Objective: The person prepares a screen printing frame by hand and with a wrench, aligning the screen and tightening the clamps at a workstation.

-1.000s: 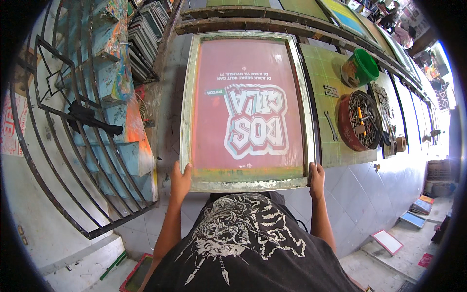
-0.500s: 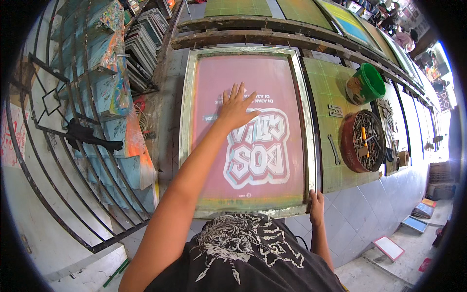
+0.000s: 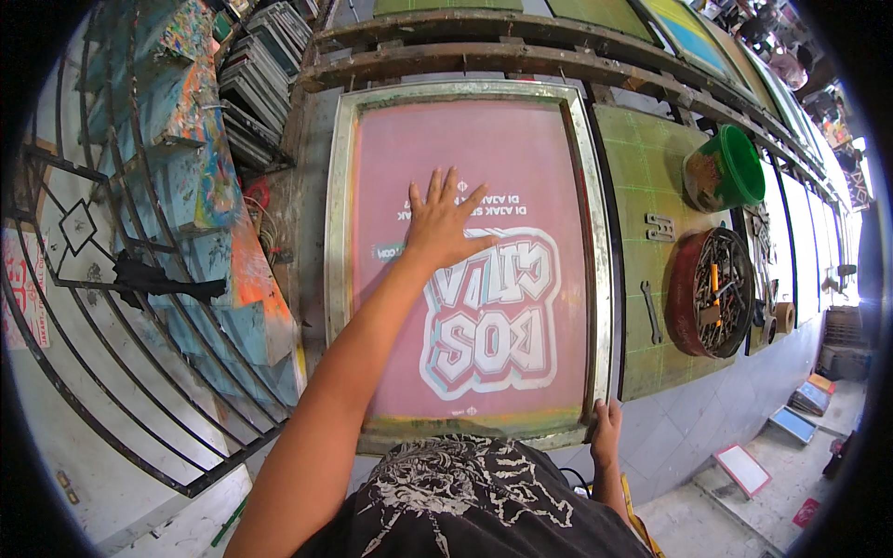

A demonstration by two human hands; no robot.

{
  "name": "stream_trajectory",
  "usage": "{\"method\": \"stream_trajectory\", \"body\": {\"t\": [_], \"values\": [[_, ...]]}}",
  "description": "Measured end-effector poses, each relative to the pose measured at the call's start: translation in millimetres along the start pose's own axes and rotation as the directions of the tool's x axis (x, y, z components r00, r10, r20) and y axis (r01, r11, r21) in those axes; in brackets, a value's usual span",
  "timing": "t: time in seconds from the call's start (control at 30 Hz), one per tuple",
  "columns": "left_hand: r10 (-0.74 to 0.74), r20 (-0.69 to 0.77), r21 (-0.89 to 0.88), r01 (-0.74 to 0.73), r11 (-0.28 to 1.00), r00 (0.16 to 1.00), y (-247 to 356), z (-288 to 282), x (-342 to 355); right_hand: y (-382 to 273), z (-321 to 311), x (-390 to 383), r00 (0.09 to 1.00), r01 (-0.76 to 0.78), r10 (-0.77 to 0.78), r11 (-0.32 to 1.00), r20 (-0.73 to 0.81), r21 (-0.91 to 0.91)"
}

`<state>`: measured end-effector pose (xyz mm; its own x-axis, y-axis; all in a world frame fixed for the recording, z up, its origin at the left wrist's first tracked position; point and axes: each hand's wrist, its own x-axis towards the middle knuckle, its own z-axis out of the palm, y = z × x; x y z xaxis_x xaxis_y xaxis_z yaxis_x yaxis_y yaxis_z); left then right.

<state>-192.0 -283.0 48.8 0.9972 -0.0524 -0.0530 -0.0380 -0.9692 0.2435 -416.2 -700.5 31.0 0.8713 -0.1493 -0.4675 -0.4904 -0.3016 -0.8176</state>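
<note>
A screen-printing frame lies in front of me, its pale metal rails around a pinkish mesh with large block lettering and smaller marks. My left hand rests flat on the middle of the mesh, fingers spread, covering part of the design's upper left. At the frame's near right corner, my right hand grips the rail; some of its fingers are hidden. The frame's near edge reaches my black shirt.
On the green board at right are a green bucket, a round tin of tools, a wrench and a metal plate. Black metal bars curve along the left, near stacked frames. Rails cross behind.
The view has shifted, so the frame and tools appear lower. My left hand has slid slightly left and away from me over the mesh. My right hand still holds the corner.
</note>
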Motion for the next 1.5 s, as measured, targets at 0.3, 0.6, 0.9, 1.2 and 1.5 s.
{"method": "stream_trajectory", "body": {"t": [0.3, 0.6, 0.9, 1.2, 1.5], "values": [[-0.011, -0.112, -0.255, -0.018, 0.967, 0.994, -42.6, -22.7, -44.9, -8.5, 6.9, 3.2, 0.981, 0.086, -0.119, 0.973, 0.150, 0.212], [-0.601, -0.025, -0.750, 0.382, 0.540, 0.799, -87.1, 3.9, -334.1, 19.9, -9.5, 49.9, 0.969, 0.187, -0.183, 0.982, 0.165, -0.012], [-0.657, 0.102, -0.817, 0.440, 0.374, 0.747, -19.3, 24.4, -375.0, -41.0, 17.9, 92.6, 0.929, 0.330, -0.323, 0.944, 0.182, -0.008], [-0.656, -0.006, -0.786, 0.402, 0.470, 0.754, -36.9, 44.8, -380.4, -60.3, 28.5, 71.0, 0.916, 0.370, -0.360, 0.929, 0.177, -0.025], [-0.666, 0.011, -0.795, 0.411, 0.447, 0.745, -17.5, 9.3, -378.1, -58.5, 29.4, 73.7, 0.923, 0.342, -0.331, 0.940, 0.194, -0.023]]}}
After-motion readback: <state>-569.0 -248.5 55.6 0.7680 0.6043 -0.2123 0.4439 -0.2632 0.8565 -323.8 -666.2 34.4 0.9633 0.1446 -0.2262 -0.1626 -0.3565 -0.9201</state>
